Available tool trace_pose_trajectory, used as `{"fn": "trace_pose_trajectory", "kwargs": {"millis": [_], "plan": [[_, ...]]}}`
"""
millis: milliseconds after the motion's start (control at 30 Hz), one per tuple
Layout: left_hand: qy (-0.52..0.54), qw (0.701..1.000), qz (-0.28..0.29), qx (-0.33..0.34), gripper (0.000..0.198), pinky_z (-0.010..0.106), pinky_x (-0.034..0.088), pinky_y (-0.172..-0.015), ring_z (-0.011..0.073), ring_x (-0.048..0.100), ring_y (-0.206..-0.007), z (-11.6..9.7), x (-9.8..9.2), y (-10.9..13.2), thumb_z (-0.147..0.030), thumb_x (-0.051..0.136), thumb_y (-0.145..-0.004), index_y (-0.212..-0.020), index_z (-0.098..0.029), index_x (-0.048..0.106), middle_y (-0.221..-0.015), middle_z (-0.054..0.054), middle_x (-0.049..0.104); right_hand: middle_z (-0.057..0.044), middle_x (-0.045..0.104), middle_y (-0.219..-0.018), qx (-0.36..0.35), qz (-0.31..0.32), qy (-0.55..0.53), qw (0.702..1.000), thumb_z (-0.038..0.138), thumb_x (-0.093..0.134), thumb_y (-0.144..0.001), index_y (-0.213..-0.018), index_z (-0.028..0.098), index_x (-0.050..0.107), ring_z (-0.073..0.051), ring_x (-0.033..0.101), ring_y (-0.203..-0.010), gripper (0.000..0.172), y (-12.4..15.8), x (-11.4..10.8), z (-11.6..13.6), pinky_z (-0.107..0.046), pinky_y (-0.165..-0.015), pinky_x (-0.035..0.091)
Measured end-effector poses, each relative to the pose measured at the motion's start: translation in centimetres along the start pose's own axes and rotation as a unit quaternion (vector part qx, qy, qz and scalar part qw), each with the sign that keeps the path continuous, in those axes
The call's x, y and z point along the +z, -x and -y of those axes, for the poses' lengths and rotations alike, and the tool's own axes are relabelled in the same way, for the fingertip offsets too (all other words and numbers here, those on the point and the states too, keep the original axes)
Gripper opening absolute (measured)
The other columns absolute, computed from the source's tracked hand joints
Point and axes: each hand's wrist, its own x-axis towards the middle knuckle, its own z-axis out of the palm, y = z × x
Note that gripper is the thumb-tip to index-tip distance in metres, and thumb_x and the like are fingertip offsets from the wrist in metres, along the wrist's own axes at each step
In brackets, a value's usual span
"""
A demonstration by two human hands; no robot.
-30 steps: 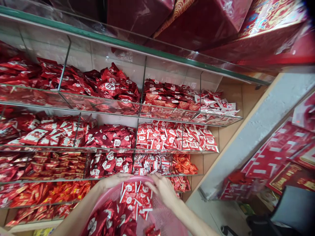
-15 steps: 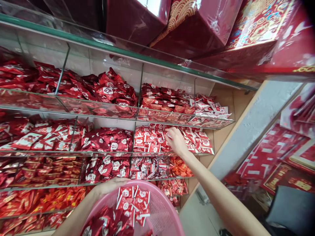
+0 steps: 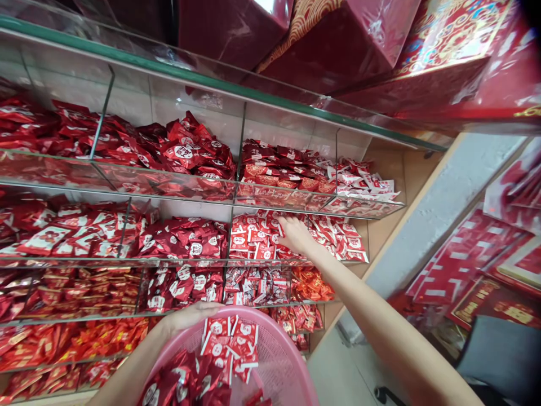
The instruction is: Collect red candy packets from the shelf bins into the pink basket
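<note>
My left hand (image 3: 188, 317) grips the far rim of a pink mesh basket (image 3: 279, 361) at the bottom of the view. Inside the basket lie red-and-white candy packets (image 3: 230, 344) and darker red foil packets (image 3: 186, 380). My right hand (image 3: 296, 235) reaches up into a glass shelf compartment filled with red-and-white packets (image 3: 257, 237); its fingers are curled down onto the pile, pressing among the packets. Whether a packet is held I cannot make out.
Tiered glass shelves (image 3: 177, 183) with dividers hold several bins of red wrapped sweets. Large red gift boxes (image 3: 338, 45) sit on the top shelf. A white pillar (image 3: 439, 208) stands to the right, with red paper decorations (image 3: 477, 270) beyond it.
My right hand left the basket, rose to the middle shelf compartment, and has now shifted slightly left into the packet pile. My left hand stays on the basket rim.
</note>
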Motion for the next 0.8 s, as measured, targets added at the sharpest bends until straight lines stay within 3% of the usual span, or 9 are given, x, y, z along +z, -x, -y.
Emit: {"fn": "trace_pose_trajectory", "kwargs": {"millis": [233, 467, 800], "plan": [[-0.050, 0.998, -0.025, -0.004, 0.063, 0.032, 0.027, -0.106, 0.0257, 0.042, -0.123, 1.4, -0.6, -0.5, -0.059, 0.065, -0.063, -0.113, -0.021, 0.062, -0.128, 0.006, 0.053, -0.014, 0.053, -0.120, 0.020, 0.041, 0.007, 0.999, 0.021, 0.057, -0.075, -0.132, 0.018, 0.034, -0.025, 0.048, -0.108, 0.061, -0.3, -0.7, 0.7, -0.036, -0.085, 0.036], [-0.059, 0.998, -0.014, 0.005, 0.059, 0.031, 0.027, -0.106, 0.0248, 0.045, -0.120, 0.3, -0.1, -0.2, -0.059, 0.064, -0.064, -0.111, -0.023, 0.063, -0.123, 0.004, 0.057, -0.014, 0.055, -0.118, 0.049, 0.051, 0.015, 0.997, 0.015, 0.057, -0.072, -0.130, 0.018, 0.036, -0.027, 0.050, -0.107, 0.062, -0.8, -0.7, 1.2, -0.038, -0.083, 0.038], [-0.105, 0.994, 0.002, 0.011, 0.063, 0.032, 0.025, -0.107, 0.0248, 0.042, -0.123, 0.5, -0.6, -0.6, -0.060, 0.060, -0.068, -0.117, -0.020, 0.059, -0.128, 0.006, 0.052, -0.012, 0.059, -0.112, 0.059, 0.015, 0.024, 0.998, 0.013, 0.052, -0.076, -0.128, 0.017, 0.039, -0.025, 0.053, -0.102, 0.054, -0.6, -0.5, 1.0, -0.034, -0.079, 0.041]]}}
